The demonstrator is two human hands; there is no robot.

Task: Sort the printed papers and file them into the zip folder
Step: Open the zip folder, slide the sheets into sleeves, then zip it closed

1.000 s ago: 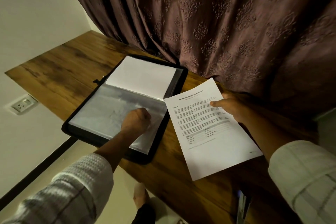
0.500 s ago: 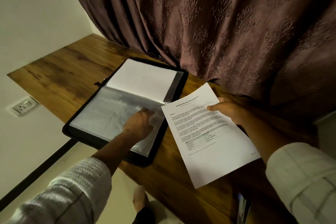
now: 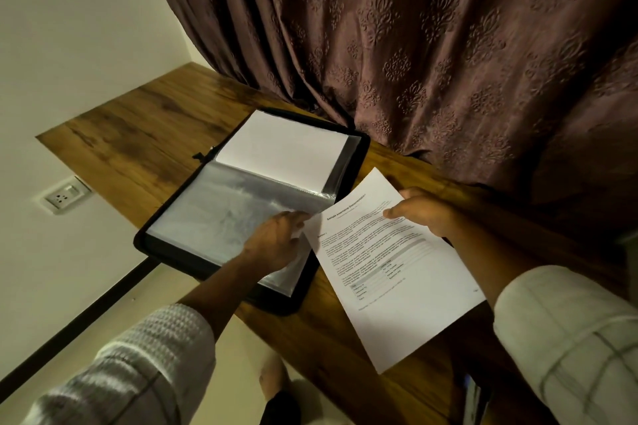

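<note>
Filing step: right hand [image 3: 424, 214] fingers clamped on paper [image 3: 397, 272], held at open folder [image 3: 165, 255] on counter [image 3: 121, 134]. Left hand [image 3: 276, 241] at sleeve [image 3: 224, 217] edge, pinch unclear. Next: open sleeve, slide paper in.

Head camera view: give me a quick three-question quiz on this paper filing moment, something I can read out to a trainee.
1. True or false: the zip folder lies open on the table.
2. Multiple choice: the printed paper is
A. tucked fully inside a sleeve
B. held by the right hand above the table
C. lying on the floor
3. Fill in the blank: the patterned fabric hanging behind the table is a ____.

Key: 1 true; 2 B; 3 curtain.
</note>
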